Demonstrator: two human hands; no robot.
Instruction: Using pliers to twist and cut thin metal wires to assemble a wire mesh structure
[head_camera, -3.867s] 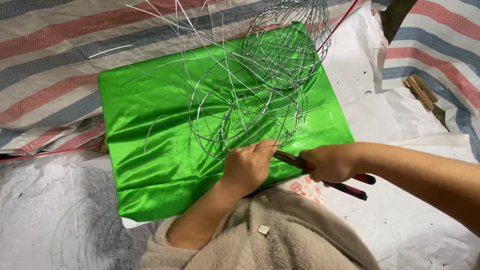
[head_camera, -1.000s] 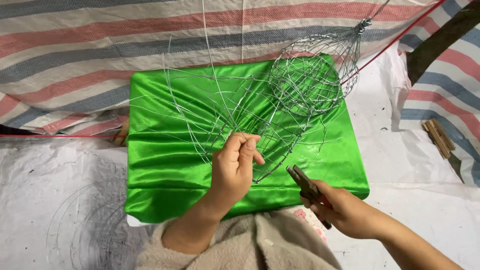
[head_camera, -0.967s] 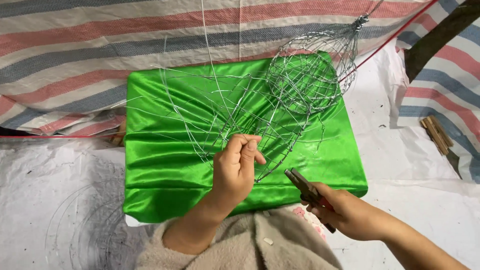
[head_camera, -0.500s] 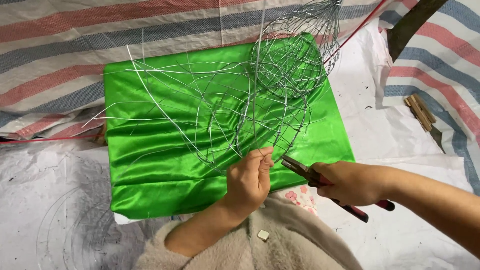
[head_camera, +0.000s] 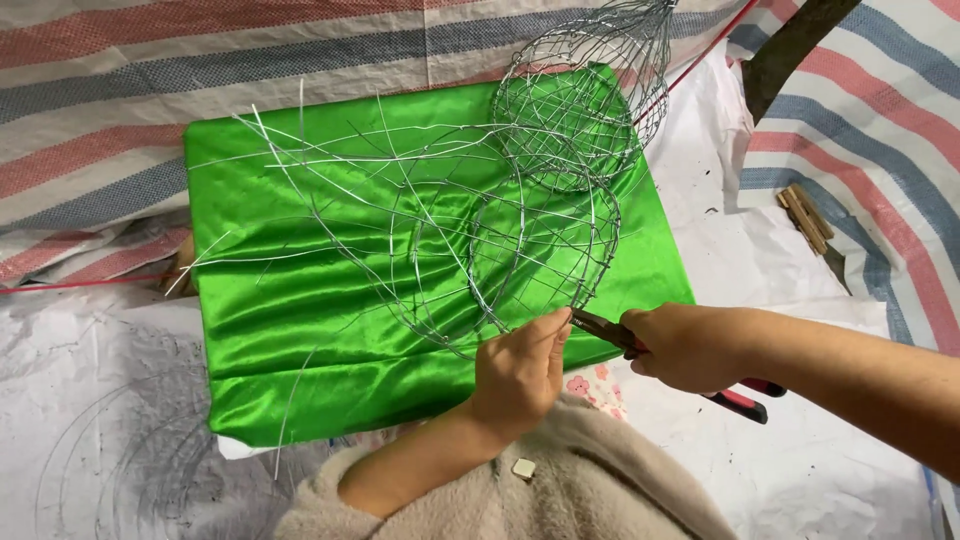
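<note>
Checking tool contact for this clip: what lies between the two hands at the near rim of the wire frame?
In the head view, the pliers bridge the gap: their nose reaches from the right hand to the wire frame rim at the left hand fingertips.

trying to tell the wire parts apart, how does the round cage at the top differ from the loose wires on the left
The round wire cage is closed and densely meshed; the loose wires are sparse strands with free ends. The cage overhangs the green cloth's far edge; the loose wires splay across the cloth. Both are thin silvery wire.
</note>
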